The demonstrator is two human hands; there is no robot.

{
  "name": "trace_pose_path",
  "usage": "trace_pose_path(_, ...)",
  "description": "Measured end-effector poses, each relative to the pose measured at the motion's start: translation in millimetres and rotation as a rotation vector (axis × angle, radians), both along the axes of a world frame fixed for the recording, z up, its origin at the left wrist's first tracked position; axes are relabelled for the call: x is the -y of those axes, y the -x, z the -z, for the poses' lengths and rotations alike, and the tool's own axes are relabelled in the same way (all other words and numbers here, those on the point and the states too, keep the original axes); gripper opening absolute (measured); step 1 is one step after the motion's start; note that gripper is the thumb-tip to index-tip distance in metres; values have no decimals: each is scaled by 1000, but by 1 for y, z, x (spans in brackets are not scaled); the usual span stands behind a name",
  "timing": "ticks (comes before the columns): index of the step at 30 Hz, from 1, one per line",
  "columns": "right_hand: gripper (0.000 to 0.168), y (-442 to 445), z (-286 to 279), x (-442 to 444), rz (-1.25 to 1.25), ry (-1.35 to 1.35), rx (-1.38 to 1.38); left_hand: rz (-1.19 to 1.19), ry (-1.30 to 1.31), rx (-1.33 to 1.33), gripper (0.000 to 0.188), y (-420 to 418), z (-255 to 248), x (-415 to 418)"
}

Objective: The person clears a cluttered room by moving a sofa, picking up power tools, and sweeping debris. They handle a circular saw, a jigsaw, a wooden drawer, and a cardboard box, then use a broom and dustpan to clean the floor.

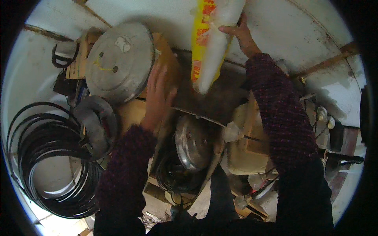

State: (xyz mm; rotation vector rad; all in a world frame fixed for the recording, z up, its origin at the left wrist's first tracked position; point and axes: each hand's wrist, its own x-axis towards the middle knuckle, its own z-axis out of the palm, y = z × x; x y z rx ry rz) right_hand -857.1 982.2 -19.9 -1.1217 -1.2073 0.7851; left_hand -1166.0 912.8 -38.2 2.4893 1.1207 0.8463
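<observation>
My right hand (242, 35) is at the upper right side of a long white plastic-wrapped roll (217, 50) with a yellow band bearing red writing, its thumb lying on the wrap. The roll stands tilted, its narrow lower end over a dark surface. My left hand (159, 88) reaches up with extended fingers beside a brown cardboard box (166, 56); nothing shows in its grasp. Left of that hand, a large round metal lid (121, 62) with a yellow cord through two holes leans upright. Whether the left fingers touch the box cannot be told.
Coiled black tubing (53, 141) fills the lower left, beside a dark round metal part (97, 126). Below the hands, an open box (217, 165) holds a shiny metal bowl or lid (189, 144) and dark coils. Cardboard boxes (248, 153) stand at right, before a pale wall (289, 38).
</observation>
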Motion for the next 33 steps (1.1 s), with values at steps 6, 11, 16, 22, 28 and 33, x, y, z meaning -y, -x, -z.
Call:
trace_pose_path(6,109,26,-8,42,-46,-61,-39,240,527,825,47,-119,-88,-117)
trace_pose_path(11,116,38,1,89,118,-77,89,277,1111,1128,39,-158,-104,-94)
trace_pose_path(16,105,33,-33,142,207,56,7,178,964,1169,41,-182,-109,-55)
trace_pose_path(22,98,-26,-66,140,250,-7,110,187,840,1184,43,-227,-129,-52)
trace_pose_path(28,100,-66,-47,115,93,-58,198,181,783,1204,45,-261,-107,-74)
trace_pose_path(33,102,-73,-34,107,211,23,361,297,957,1206,47,-265,-105,-79)
